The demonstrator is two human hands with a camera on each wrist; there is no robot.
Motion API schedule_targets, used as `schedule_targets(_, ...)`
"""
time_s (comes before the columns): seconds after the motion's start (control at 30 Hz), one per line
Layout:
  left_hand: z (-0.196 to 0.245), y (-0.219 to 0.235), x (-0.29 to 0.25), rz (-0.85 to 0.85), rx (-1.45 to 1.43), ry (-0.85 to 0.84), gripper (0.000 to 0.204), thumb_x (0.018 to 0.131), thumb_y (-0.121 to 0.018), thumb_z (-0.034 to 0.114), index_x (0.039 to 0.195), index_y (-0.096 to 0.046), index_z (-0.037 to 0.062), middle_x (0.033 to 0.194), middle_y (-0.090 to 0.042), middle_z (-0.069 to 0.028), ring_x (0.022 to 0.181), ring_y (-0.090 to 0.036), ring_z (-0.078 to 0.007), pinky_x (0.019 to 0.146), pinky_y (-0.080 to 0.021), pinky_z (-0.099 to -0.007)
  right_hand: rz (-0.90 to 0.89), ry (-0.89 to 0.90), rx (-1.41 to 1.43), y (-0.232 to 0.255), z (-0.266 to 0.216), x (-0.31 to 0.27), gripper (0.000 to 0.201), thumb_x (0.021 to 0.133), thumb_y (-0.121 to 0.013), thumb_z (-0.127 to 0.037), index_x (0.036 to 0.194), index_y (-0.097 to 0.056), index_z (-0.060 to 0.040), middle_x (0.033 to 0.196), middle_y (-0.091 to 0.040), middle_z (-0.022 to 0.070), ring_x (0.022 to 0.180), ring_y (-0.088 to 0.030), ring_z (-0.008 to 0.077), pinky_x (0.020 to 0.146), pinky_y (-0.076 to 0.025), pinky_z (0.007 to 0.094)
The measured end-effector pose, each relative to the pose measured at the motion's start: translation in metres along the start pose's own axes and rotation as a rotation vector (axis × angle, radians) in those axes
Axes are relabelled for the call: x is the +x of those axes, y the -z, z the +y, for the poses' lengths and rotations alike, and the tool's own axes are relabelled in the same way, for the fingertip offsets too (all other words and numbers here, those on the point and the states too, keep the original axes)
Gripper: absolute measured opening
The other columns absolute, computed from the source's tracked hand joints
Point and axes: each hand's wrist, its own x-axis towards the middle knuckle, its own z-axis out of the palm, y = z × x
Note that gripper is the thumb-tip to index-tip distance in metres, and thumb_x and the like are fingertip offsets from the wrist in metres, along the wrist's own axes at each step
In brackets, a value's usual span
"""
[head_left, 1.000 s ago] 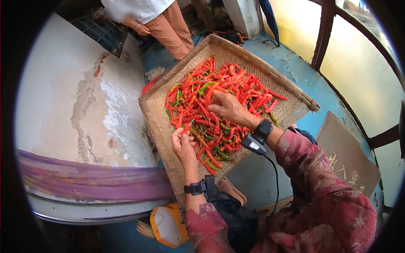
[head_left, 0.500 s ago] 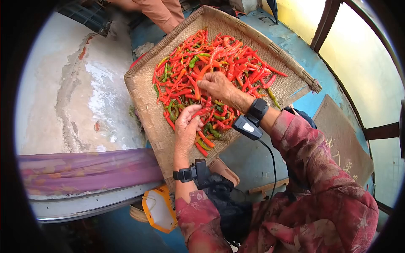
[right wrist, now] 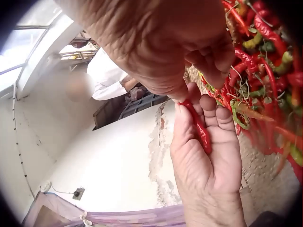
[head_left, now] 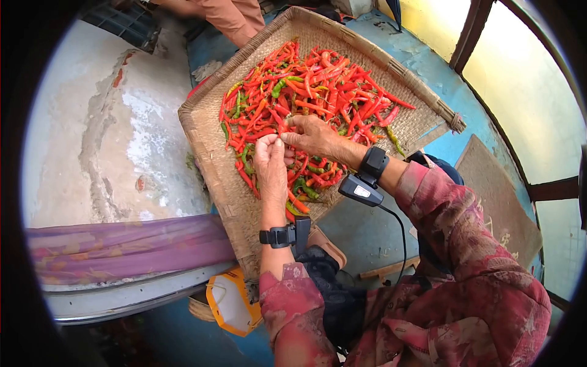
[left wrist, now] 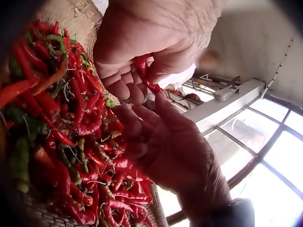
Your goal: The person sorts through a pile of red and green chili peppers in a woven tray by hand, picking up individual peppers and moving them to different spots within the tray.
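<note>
A short red chili pepper [right wrist: 202, 132] lies along the palm of my left hand [head_left: 271, 164], gripped between thumb and fingers. My right hand [head_left: 317, 136] meets it, thumb and fingers pinching the pepper's end right at the left thumb tip. In the left wrist view the same chili shows red between the left thumb and fingers. Both hands are held over a heap of chili peppers [head_left: 336, 79], mostly red with some green and orange ones. The heap lies in a big woven tray [head_left: 217, 183] with raised edges.
A plaster wall [head_left: 73, 134] with a purple cloth [head_left: 128, 251] along its base stands at left. Below the tray is an orange-rimmed white container [head_left: 235, 306]. Another person's legs [head_left: 229, 18] are beyond the far edge. Framed windows [head_left: 513, 92] line the right side.
The head view has shifted. My right hand came in from over the heap with a long orange-red pepper, which it no longer holds, and now joins my left hand.
</note>
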Motion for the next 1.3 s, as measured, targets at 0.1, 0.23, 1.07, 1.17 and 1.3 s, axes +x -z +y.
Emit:
schedule_targets(0.1,-0.003,-0.007,-0.002,-0.003,0.1,0.029,0.024,0.093,-0.049,0.024,0.101,-0.052,0.0014,0.081,-0.056,-0.0028,0.068,-0.053,-0.0089,0.06,-0.044,-0.0231,-0.046,-0.016,0.117,0.011,0.006,0.008,0.016,0.084,-0.061,-0.015,0.082,-0.058,0.001,0.068,-0.058,0.0044,0.061,-0.054,0.0116,0.056,-0.045,0.0289)
schedule_targets(0.23,-0.025,0.022,0.008,0.196,0.424,0.061,0.031,0.09,-0.05,0.029,0.101,-0.055,-0.0004,0.08,-0.058,-0.0081,0.074,-0.056,-0.0183,0.064,-0.045,-0.0325,0.073,0.132,-0.227,0.027,0.003,0.01,0.021,0.08,-0.062,-0.014,0.091,-0.056,0.0038,0.066,-0.061,0.0118,0.059,-0.059,0.0198,0.057,-0.048,0.0333)
schedule_targets(1.07,-0.014,0.033,-0.035,-0.021,0.257,-0.125,0.024,0.084,-0.057,0.005,0.105,-0.046,-0.0001,0.088,-0.06,-0.0074,0.072,-0.055,-0.0099,0.066,-0.047,-0.0235,-0.334,-0.152,0.12,-0.018,-0.002,-0.001,0.022,0.083,-0.063,-0.018,0.089,-0.063,0.0033,0.067,-0.06,0.0051,0.058,-0.056,0.0096,0.049,-0.045,0.0241)
schedule_targets(1.17,-0.003,0.042,-0.034,0.002,0.174,0.029,0.022,0.086,-0.055,0.007,0.106,-0.047,-0.0005,0.089,-0.06,-0.008,0.072,-0.055,-0.0101,0.066,-0.047,-0.0238,-0.372,-0.216,0.234,-0.015,0.002,0.001,0.019,0.08,-0.061,-0.012,0.092,-0.062,0.0022,0.069,-0.061,0.0039,0.056,-0.055,0.0089,0.047,-0.044,0.0233)
schedule_targets(1.3,-0.027,0.07,-0.024,0.031,0.514,0.084,0.023,0.084,-0.058,0.014,0.102,-0.054,-0.0002,0.094,-0.062,-0.013,0.079,-0.06,-0.018,0.07,-0.048,-0.0292,-0.466,-0.185,0.399,0.008,-0.033,0.003,0.018,0.078,-0.061,-0.01,0.094,-0.061,-0.0021,0.07,-0.059,0.0,0.054,-0.051,0.0053,0.046,-0.039,0.0188)
